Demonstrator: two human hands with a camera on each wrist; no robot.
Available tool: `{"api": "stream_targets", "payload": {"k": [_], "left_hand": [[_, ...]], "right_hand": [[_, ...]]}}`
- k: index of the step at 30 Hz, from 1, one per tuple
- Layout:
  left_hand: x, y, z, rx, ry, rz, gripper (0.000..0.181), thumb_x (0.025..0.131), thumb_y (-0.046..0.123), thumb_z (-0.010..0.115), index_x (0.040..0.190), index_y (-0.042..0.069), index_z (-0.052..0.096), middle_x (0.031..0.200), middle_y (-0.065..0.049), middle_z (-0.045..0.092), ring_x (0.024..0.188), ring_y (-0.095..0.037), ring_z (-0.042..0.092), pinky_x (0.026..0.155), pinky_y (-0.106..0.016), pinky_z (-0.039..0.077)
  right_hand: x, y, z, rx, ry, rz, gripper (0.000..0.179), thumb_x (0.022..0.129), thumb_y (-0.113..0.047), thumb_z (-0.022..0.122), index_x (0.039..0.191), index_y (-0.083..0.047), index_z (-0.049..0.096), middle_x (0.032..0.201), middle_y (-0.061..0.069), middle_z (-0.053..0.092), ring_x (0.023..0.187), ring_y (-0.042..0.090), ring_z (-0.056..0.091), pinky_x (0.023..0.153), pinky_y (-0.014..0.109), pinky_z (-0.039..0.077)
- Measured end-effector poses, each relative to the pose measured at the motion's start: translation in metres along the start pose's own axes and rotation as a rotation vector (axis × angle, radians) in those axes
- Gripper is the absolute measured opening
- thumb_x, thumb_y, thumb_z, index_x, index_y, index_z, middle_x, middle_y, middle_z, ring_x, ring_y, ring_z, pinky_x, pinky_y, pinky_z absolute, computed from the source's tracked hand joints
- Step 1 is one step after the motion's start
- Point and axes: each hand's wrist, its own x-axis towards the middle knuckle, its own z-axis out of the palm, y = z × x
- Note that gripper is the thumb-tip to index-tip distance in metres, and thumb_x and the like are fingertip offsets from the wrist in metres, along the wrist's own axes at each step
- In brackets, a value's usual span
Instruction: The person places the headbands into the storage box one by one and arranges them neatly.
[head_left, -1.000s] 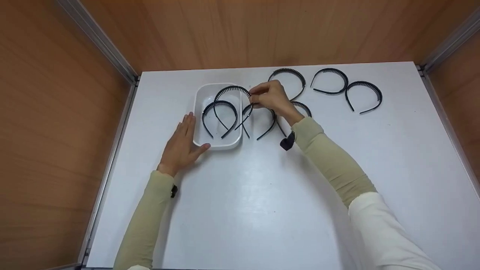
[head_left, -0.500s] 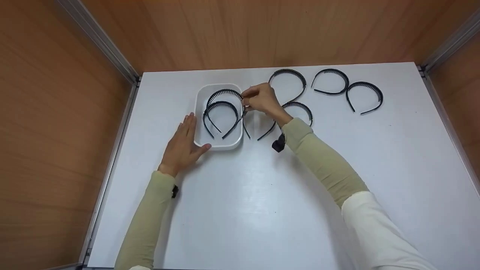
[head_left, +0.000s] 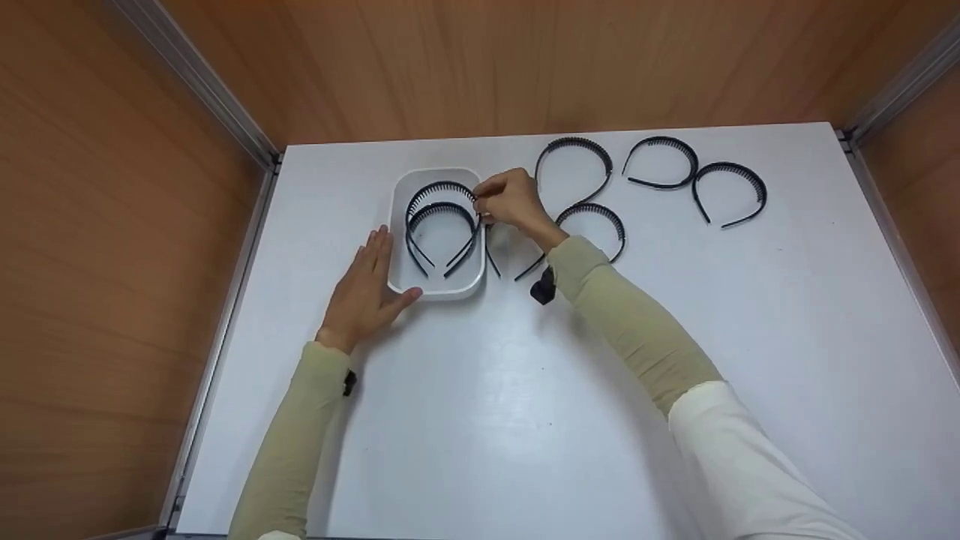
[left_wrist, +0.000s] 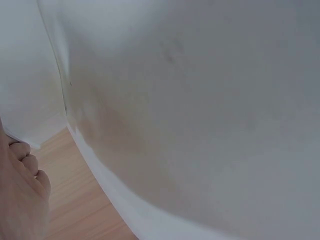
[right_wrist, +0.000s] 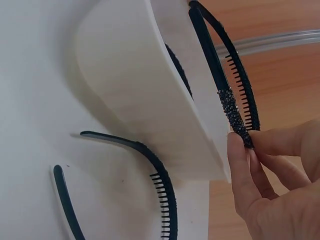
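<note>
My right hand (head_left: pixel 510 201) pinches a black toothed headband (right_wrist: pixel 230 107) between thumb and fingers, over the white plastic tray (head_left: pixel 399 187). Its glittery side shows in the right wrist view. From the head view this headband overlaps a second headband (head_left: pixel 442 205) lying inside the tray. Along the tray's left side lies my left hand (head_left: pixel 358 292), fingers straight against the wall and thumb at the near left corner. Just right of the tray, one more headband (head_left: pixel 531 268) rests on the table, partly hidden under my right hand.
Two headbands, one upper (head_left: pixel 576 141) and one lower (head_left: pixel 616 221), lie right of my right hand. Farther right are another pair, a left one (head_left: pixel 694 161) and a right one (head_left: pixel 761 191). Wooden panels (head_left: pixel 525 67) border the white table (head_left: pixel 450 420).
My right hand has moved left with the headband, bringing it from the tray's right edge to over the headband inside. The left hand has stayed at the tray.
</note>
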Motion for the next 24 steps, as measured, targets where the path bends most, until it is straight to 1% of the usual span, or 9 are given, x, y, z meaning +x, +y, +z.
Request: {"api": "stream_targets", "payload": {"k": [5,10,13,15,17,19,22,24], "left_hand": [[0.001,0.0,-0.001,-0.001,-0.026,-0.016,0.108,0.1,0.072,0.055,0.172,0.004,0.01,0.181,-0.012,0.01,0.168,-0.029,0.009,0.138,-0.042,0.013],[0.0,0.001,-0.001,0.001,-0.044,-0.029,0.107,0.102,0.071,0.054,0.172,0.005,0.007,0.181,-0.011,0.008,0.168,-0.027,0.007,0.138,-0.042,0.012],[0.0,0.001,0.0,-0.003,-0.046,-0.026,0.107,0.102,0.07,0.054,0.172,0.005,0.006,0.181,-0.012,0.008,0.168,-0.028,0.007,0.138,-0.042,0.011],[0.0,0.001,0.0,-0.004,-0.048,-0.025,0.107,0.102,0.07,0.054,0.172,0.005,0.006,0.181,-0.012,0.008,0.168,-0.028,0.007,0.138,-0.041,0.011],[0.0,0.001,0.0,-0.005,-0.049,-0.026,0.107,0.102,0.07,0.054,0.172,0.005,0.006,0.181,-0.012,0.008,0.168,-0.027,0.007,0.138,-0.04,0.01],[0.0,0.001,0.0,-0.006,-0.047,-0.026,0.107,0.102,0.07,0.055,0.172,0.005,0.006,0.181,-0.012,0.008,0.168,-0.027,0.007,0.138,-0.04,0.01],[0.0,0.001,-0.001,-0.004,-0.047,-0.025,0.107,0.102,0.07,0.054,0.172,0.005,0.006,0.181,-0.012,0.008,0.168,-0.027,0.007,0.138,-0.04,0.01],[0.0,0.001,-0.001,-0.003,-0.047,-0.024,0.107,0.102,0.07,0.054,0.172,0.005,0.006,0.181,-0.012,0.008,0.168,-0.027,0.007,0.138,-0.041,0.01]], "right_hand": [[0.002,0.001,0.005,-0.016,0.013,-0.01,0.022,0.088,0.006,0.076,0.11,0.004,0.081,0.097,0.013,0.075,0.078,0.019,0.076,0.075,0.033,0.069],[0.003,-0.001,0.012,-0.078,0.024,0.011,0.023,0.088,0.005,0.077,0.11,0.003,0.082,0.099,0.015,0.076,0.075,0.016,0.074,0.068,0.026,0.067],[0.004,-0.003,0.017,-0.162,0.041,0.0,0.022,0.088,0.003,0.077,0.109,0.0,0.083,0.1,0.015,0.078,0.072,0.012,0.072,0.064,0.022,0.065],[0.005,-0.004,0.02,-0.237,0.055,-0.023,0.022,0.088,0.002,0.076,0.108,-0.002,0.084,0.1,0.014,0.08,0.071,0.013,0.071,0.061,0.021,0.063],[0.006,-0.006,0.022,-0.313,0.068,-0.054,0.022,0.089,0.0,0.074,0.108,-0.004,0.085,0.1,0.012,0.081,0.075,0.013,0.071,0.062,0.021,0.06],[0.007,-0.007,0.025,-0.372,0.076,-0.079,0.024,0.088,0.0,0.072,0.108,-0.004,0.085,0.102,0.011,0.081,0.083,0.015,0.071,0.066,0.023,0.058],[0.008,-0.01,0.028,-0.421,0.079,-0.096,0.027,0.087,0.001,0.069,0.11,-0.003,0.084,0.106,0.012,0.081,0.095,0.019,0.07,0.075,0.028,0.06],[0.008,-0.012,0.029,-0.434,0.077,-0.094,0.028,0.087,0.002,0.069,0.11,-0.001,0.084,0.108,0.014,0.08,0.099,0.022,0.071,0.079,0.031,0.061]]}}
